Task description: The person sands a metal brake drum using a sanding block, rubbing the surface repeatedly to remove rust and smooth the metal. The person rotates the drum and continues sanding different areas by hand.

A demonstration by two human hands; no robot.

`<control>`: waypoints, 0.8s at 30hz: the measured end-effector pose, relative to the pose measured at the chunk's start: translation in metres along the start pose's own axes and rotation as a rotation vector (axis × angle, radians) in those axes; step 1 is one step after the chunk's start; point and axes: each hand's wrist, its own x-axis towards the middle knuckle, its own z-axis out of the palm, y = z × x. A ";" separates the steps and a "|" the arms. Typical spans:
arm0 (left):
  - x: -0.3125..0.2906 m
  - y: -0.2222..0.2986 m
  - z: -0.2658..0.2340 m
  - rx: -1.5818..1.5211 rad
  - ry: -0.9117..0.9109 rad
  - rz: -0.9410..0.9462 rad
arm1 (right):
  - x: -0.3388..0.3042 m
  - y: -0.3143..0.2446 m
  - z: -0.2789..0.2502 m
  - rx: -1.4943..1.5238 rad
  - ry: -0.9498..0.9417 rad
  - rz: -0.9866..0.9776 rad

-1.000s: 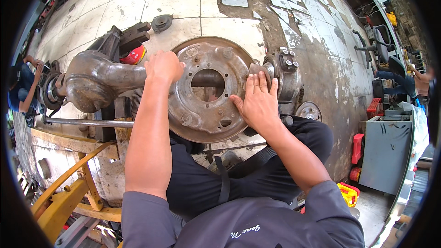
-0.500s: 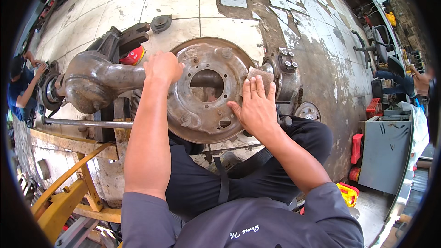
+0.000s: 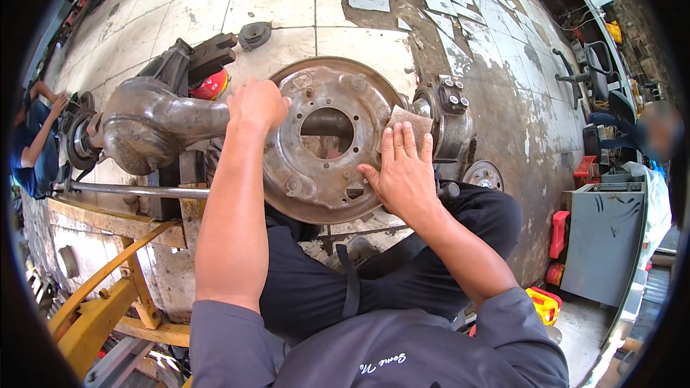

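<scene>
In front of me stands a round, worn brown metal brake backing plate (image 3: 302,185) with a large centre hole and several small bolt holes. My left hand (image 3: 257,104) is closed over its left rim, by the axle tube; the fingertips are hidden. A brownish square of sandpaper (image 3: 410,118) lies against the plate's right side. Across it my right hand (image 3: 407,172) presses with fingers straight and thumb out to the side, holding it on the metal. Left of the plate is the axle housing (image 3: 135,129), bulging and greasy.
A cylindrical hub part (image 3: 451,126) sits just right of the plate. At lower left is a yellow metal frame (image 3: 100,323). Co-workers are at the far left (image 3: 37,136) and far right (image 3: 658,133). A grey cabinet (image 3: 604,244) and broken floor tiles (image 3: 368,0) lie beyond.
My hands keep almost the same places on the plate and the sandpaper. The view has shifted very slightly. At far right, the other person has moved more into view.
</scene>
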 end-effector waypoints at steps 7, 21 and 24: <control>0.002 -0.001 0.001 0.010 0.000 0.001 | 0.004 0.003 0.002 0.024 0.010 0.004; 0.003 -0.004 0.000 -0.011 -0.015 0.041 | 0.011 0.005 0.001 0.024 0.019 0.048; 0.002 -0.003 0.004 0.000 0.029 0.016 | 0.003 0.005 0.000 0.010 -0.001 0.007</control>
